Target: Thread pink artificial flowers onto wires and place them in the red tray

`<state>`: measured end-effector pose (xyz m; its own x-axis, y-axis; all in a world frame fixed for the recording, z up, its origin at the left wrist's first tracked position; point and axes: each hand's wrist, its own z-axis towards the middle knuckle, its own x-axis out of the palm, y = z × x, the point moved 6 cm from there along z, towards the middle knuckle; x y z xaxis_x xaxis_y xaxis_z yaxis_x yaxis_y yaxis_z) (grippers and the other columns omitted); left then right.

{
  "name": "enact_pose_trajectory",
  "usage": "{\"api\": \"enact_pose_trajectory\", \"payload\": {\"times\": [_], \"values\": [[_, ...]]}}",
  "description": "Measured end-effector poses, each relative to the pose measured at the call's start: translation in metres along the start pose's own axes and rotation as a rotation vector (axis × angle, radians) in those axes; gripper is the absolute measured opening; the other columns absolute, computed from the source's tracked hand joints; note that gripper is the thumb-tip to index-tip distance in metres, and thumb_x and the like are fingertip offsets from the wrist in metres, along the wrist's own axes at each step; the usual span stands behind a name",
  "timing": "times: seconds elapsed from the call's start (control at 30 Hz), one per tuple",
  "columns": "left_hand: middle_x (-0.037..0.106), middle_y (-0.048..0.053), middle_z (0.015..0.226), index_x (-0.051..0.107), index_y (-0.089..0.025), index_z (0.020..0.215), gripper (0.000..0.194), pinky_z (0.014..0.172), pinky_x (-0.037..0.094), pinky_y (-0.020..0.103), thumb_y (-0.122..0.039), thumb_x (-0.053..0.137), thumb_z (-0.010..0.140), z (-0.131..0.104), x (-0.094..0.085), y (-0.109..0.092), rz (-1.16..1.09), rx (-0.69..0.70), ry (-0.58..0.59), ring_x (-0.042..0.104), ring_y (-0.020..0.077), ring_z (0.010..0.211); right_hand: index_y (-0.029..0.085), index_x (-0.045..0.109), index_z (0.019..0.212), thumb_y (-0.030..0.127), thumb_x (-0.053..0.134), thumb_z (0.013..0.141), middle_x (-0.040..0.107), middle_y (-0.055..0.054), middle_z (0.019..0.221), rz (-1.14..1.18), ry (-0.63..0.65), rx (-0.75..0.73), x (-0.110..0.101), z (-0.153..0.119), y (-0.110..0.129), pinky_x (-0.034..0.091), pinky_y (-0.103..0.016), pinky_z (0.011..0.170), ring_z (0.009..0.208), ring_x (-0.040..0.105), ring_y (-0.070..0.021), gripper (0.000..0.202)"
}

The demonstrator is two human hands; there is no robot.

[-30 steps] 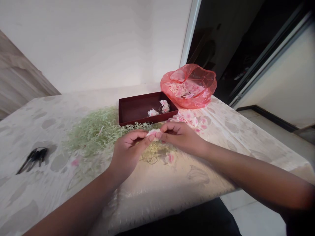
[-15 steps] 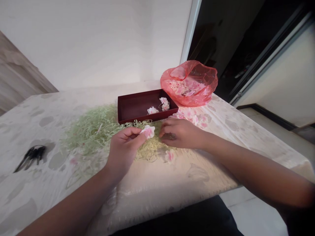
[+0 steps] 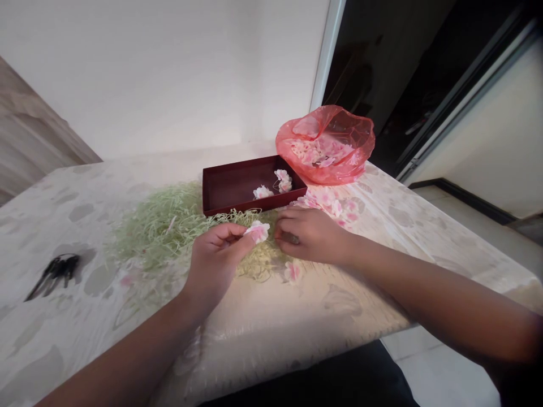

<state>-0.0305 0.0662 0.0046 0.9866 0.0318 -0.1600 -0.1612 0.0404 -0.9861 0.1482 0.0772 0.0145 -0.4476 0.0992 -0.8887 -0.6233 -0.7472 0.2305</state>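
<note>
Between thumb and fingers, my left hand (image 3: 218, 254) pinches a pink and white artificial flower (image 3: 258, 232). My right hand (image 3: 311, 233) is a short way to its right, fingers curled and pressed together; what they hold, if anything, I cannot make out. Pale green shredded paper (image 3: 156, 226) lies under and left of my hands. Just beyond it stands an open dark red box (image 3: 237, 183) with a few white-pink flowers (image 3: 283, 180) in its right part. A loose pink flower (image 3: 293, 271) lies on the cloth below my right hand.
A red translucent plastic bag (image 3: 360, 164) full of pink petals or flowers stands at the back right. More pink flowers (image 3: 333, 203) lie in front of it. A bunch of keys (image 3: 57, 271) rests at the left on the patterned tablecloth (image 3: 348, 305).
The flower in my left hand has tipped a little and shifted slightly right. My right hand stays almost in place, its fingers still curled.
</note>
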Motion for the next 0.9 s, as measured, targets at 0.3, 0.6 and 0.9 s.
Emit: {"api": "enact_pose_trajectory", "payload": {"times": [0.3, 0.6, 0.9], "values": [[0.069, 0.0, 0.066, 0.074, -0.021, 0.072, 0.022, 0.052, 0.039, 0.023, -0.04, 0.083, 0.073, -0.001, 0.0, 0.001, 0.024, -0.013, 0.003, 0.062, 0.0144, 0.065, 0.018, 0.064, 0.077, 0.013, 0.063, 0.076, 0.066, -0.003, 0.077, 0.296, -0.112, 0.193, -0.008, 0.0, -0.008, 0.045, -0.028, 0.067, 0.07, 0.058, -0.0152, 0.004], [0.067, 0.0, 0.064, 0.074, -0.021, 0.072, 0.025, 0.051, 0.038, 0.024, -0.045, 0.083, 0.074, -0.001, 0.002, 0.002, 0.011, -0.016, 0.03, 0.057, 0.0122, 0.058, 0.018, 0.054, 0.068, 0.015, 0.069, 0.074, 0.073, -0.005, 0.086, 1.112, -0.166, 0.5, 0.004, -0.005, -0.014, 0.052, -0.028, 0.065, 0.072, 0.069, -0.0161, 0.016], [0.067, 0.0, 0.063, 0.073, -0.021, 0.07, 0.023, 0.05, 0.037, 0.023, -0.041, 0.083, 0.073, -0.002, 0.001, 0.001, 0.016, -0.012, 0.028, 0.056, 0.0118, 0.057, 0.015, 0.073, 0.082, 0.028, 0.084, 0.074, 0.07, -0.002, 0.066, 1.221, -0.115, 0.515, 0.006, -0.003, -0.016, 0.049, -0.024, 0.056, 0.058, 0.06, -0.0111, 0.019]]}}
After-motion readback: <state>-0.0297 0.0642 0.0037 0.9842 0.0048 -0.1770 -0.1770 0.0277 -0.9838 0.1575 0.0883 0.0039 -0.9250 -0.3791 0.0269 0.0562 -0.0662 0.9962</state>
